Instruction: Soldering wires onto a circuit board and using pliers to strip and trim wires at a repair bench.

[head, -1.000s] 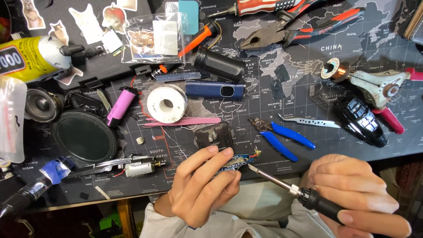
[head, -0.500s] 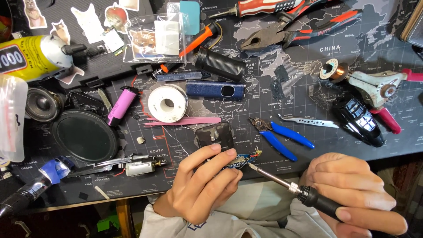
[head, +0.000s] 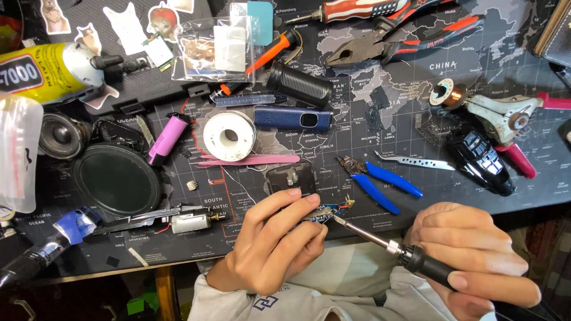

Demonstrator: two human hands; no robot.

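My left hand [head: 270, 241] pinches a small blue circuit board [head: 328, 212] with thin wires at the near edge of the dark map-printed mat [head: 416, 131]. My right hand [head: 476, 255] grips the black handle of a soldering iron [head: 380, 241]; its metal tip touches the board's right end. Both hands hover just over the desk's front edge, above my light shirt.
Blue-handled cutters [head: 380, 181] and steel tweezers [head: 416, 161] lie just beyond the board. A solder spool [head: 229, 135], pink tweezers [head: 250, 160], pink battery [head: 168, 138], blue device [head: 292, 117], small motor [head: 190, 222], round black lid [head: 117, 180], pliers [head: 380, 47] and glue tube [head: 47, 71] crowd the mat.
The hands hold almost still; the iron's tip stays at the board's right end, with only a slight shift of the view.
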